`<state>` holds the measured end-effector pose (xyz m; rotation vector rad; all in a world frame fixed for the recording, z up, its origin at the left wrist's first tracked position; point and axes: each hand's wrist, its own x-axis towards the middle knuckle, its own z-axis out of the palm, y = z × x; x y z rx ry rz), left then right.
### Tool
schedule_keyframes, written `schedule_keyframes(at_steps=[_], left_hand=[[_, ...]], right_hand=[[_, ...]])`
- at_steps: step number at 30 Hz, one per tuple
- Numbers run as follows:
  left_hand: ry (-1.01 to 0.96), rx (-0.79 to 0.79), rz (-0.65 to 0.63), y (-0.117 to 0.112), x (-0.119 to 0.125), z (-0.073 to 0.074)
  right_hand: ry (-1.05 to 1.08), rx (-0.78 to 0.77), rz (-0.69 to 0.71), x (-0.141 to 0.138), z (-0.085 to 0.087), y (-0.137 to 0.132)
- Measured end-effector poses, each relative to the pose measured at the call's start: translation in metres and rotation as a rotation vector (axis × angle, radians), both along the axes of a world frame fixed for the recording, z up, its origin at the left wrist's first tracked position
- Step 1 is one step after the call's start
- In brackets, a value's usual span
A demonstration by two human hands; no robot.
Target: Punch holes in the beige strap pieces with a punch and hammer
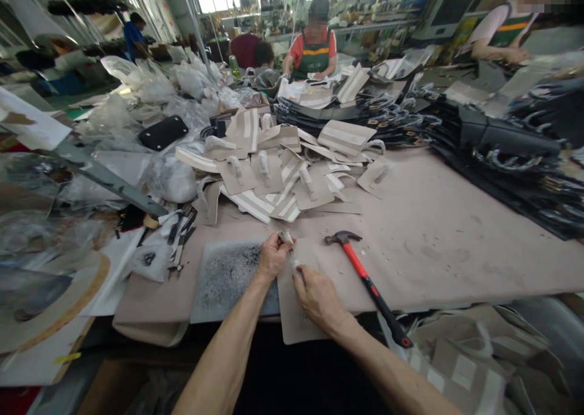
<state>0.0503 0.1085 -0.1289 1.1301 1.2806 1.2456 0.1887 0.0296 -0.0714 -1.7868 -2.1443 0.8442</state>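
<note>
A flat beige panel (291, 314) with rounded corners lies near the table's front edge, partly over a dark-speckled grey board (230, 281). Along its upper part runs a whitish, film-wrapped handle (285, 237). My left hand (272, 258) is closed around the far end of this handle, its pale tip sticking out past the thumb. My right hand (319, 296) rests over the panel, fingers pinched on the wrapped part closer to me; the fingers hide much of it. Just right of my hands lies a claw hammer (360, 269) with a red and black grip.
Beyond my hands, similar panels with wrapped handles form a pile (283, 177). Black bag pieces (502, 135) are stacked at right. Hand tools (180, 238) and plastic bags (150, 171) lie left, beside a slanted metal bar (114, 184). Co-workers (312, 53) sit behind.
</note>
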Motion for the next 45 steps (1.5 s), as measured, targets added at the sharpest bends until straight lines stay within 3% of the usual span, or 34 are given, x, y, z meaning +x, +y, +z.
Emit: schedule_keyframes(at_steps=[3,5,8,10,13,17,21,25,27,30,32,34,36,38,42,45], left_hand=[[0.014,0.001,-0.006,0.000,-0.001,-0.002],[0.020,-0.002,-0.017,0.000,-0.001,-0.003],[0.030,-0.008,-0.035,0.000,-0.001,-0.004],[0.037,-0.003,-0.045,0.000,-0.001,-0.005],[0.043,0.005,-0.058,-0.001,-0.001,-0.005],[0.065,-0.008,-0.069,-0.001,-0.001,-0.003],[0.060,-0.010,-0.090,-0.001,-0.002,-0.003],[0.076,0.007,-0.122,0.000,-0.003,-0.004],[0.136,0.033,-0.162,-0.001,-0.005,-0.003],[0.206,0.073,-0.201,-0.003,-0.005,0.000],[0.236,0.098,-0.196,-0.005,-0.004,0.003],[0.267,0.121,-0.179,-0.007,-0.002,0.005],[0.299,0.146,-0.155,-0.010,-0.001,0.005],[0.326,0.169,-0.140,-0.012,0.000,0.003],[0.333,0.186,-0.141,-0.013,-0.001,-0.001],[0.345,0.198,-0.150,-0.014,-0.001,0.000]], right_hand=[[0.136,-0.008,-0.023,0.017,-0.002,0.003],[0.174,0.075,-0.107,0.036,-0.003,0.007],[0.006,0.292,-0.227,0.072,-0.009,0.014],[-0.203,0.334,-0.256,0.096,-0.015,0.018],[-0.409,0.183,-0.227,0.123,-0.027,0.016],[-0.397,0.040,-0.222,0.136,-0.041,0.010],[-0.206,-0.047,-0.288,0.138,-0.040,0.017],[0.440,-0.496,-0.492,0.131,-0.026,0.026],[0.666,-0.662,-0.526,0.122,-0.018,0.028],[0.756,-0.691,-0.536,0.104,-0.003,0.027],[0.765,-0.595,-0.516,0.093,0.010,0.025],[0.658,-0.354,-0.403,0.084,0.025,0.023],[0.412,-0.026,-0.249,0.077,0.039,0.022],[0.118,0.199,-0.109,0.074,0.049,0.023],[-0.270,0.238,0.125,0.077,0.066,0.028],[-0.260,0.335,0.126,0.081,0.089,0.032]])
